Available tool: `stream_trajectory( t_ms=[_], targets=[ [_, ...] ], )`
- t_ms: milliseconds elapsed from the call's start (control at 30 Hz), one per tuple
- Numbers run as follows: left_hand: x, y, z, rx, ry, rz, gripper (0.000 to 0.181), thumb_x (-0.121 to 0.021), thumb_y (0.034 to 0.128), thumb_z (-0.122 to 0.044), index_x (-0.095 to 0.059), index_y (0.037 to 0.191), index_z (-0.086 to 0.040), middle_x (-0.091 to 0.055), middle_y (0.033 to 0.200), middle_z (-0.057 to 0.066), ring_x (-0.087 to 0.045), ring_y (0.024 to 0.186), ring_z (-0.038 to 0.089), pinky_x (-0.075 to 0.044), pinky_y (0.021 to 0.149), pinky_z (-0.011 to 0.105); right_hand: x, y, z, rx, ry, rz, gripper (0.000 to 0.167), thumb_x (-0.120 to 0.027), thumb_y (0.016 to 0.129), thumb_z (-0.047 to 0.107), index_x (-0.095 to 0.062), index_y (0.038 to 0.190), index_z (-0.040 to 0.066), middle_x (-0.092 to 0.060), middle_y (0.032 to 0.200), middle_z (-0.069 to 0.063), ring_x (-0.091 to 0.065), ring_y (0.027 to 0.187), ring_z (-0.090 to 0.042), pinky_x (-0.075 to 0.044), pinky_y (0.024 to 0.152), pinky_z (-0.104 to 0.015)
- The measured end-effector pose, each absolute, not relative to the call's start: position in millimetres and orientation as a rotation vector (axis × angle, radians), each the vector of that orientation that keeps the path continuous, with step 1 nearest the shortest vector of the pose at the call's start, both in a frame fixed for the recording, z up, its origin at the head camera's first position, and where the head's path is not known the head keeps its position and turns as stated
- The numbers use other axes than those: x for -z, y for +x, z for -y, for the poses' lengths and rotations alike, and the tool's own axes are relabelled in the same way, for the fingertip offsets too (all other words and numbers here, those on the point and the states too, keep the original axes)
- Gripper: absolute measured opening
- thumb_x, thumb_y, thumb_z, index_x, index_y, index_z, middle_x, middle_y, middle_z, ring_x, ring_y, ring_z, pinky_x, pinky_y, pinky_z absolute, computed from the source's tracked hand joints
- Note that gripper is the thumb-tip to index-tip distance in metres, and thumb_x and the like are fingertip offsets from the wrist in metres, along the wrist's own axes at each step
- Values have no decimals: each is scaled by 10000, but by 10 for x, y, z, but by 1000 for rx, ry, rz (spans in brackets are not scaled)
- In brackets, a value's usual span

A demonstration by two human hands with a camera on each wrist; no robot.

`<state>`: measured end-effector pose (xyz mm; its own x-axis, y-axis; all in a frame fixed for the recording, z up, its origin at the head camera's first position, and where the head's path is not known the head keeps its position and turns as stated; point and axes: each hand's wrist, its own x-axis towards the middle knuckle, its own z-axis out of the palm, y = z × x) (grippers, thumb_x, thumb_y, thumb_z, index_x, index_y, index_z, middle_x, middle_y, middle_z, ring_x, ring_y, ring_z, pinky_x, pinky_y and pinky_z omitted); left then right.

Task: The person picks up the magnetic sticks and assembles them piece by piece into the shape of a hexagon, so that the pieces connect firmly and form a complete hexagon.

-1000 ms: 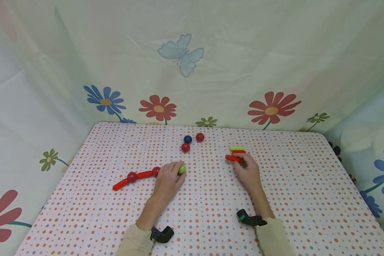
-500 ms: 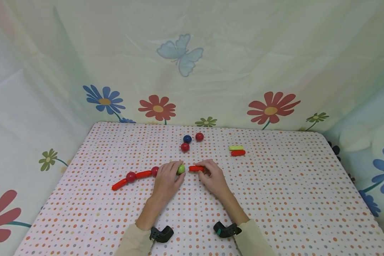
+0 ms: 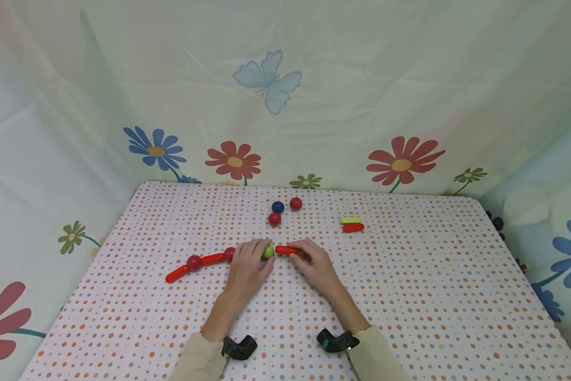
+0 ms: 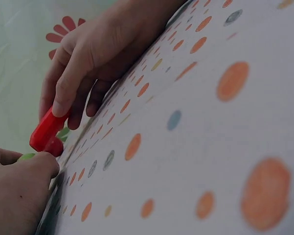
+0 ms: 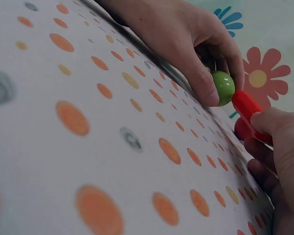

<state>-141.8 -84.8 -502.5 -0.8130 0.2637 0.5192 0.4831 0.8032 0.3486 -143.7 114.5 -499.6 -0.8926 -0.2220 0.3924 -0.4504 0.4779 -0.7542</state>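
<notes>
My left hand (image 3: 247, 267) pinches a glossy green ball (image 5: 223, 88) between thumb and fingers. From under that hand a chain runs left: a red ball (image 3: 229, 254), a red rod (image 3: 213, 259), another red ball (image 3: 194, 262) and an end rod (image 3: 177, 274). Whatever lies under the left palm is hidden. My right hand (image 3: 317, 267) grips a short red rod (image 3: 285, 250) by its right part. The rod's free end points at the green ball, very close to it; whether they touch I cannot tell.
Behind the hands, a dark blue ball (image 3: 278, 207) sits with a near red ball (image 3: 274, 219) and a far red ball (image 3: 296, 203). To the right lie a yellow-green rod (image 3: 350, 220) and a spare red rod (image 3: 353, 228). A dotted cloth (image 3: 433, 296) covers the table.
My right hand took one red rod from the group at right and carried it left, to beside the green ball. The left hand has stayed in place with the chain.
</notes>
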Motion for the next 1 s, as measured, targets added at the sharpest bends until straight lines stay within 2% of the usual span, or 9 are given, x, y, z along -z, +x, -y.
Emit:
stream_trajectory(
  t_ms=[300, 467, 733, 1000],
  targets=[
    [5033, -1447, 849, 663, -558, 2508, 438, -751, 828, -180, -623, 1246, -162, -657, 1158, 26, -616, 1053, 197, -473, 980, 404, 4983, -1467, -1131, -1412, 559, 2490, 229, -656, 923, 149, -677, 1148, 115, -690, 1123, -38, -648, 904, -124, -544, 773, -218],
    [5013, -1453, 861, 634, -524, 2492, 397, -690, 827, -144, -666, 1218, -211, -634, 1150, 48, -588, 1069, 211, -468, 950, 411, 4958, -1490, -1131, -1542, 441, 2424, 219, -593, 969, 199, -675, 1140, 89, -675, 1141, -49, -638, 962, -157, -527, 794, -218],
    [5016, -1458, 869, 672, -427, 2518, 329, -635, 820, -93, -696, 1138, -152, -638, 1155, 53, -584, 1067, 245, -432, 982, 438, 4937, -1526, -1120, -1585, 285, 2462, 180, -596, 962, 179, -670, 1104, 97, -672, 1101, -12, -622, 994, -133, -526, 848, -229],
    [5041, -1438, 865, 657, -295, 2559, 271, -620, 817, -77, -690, 1077, -106, -645, 1178, 55, -571, 1084, 269, -385, 1049, 454, 4934, -1610, -1053, -1535, 216, 2445, 189, -603, 937, 131, -661, 1113, 96, -664, 1100, -33, -608, 1005, -157, -512, 803, -235]
  ],
)
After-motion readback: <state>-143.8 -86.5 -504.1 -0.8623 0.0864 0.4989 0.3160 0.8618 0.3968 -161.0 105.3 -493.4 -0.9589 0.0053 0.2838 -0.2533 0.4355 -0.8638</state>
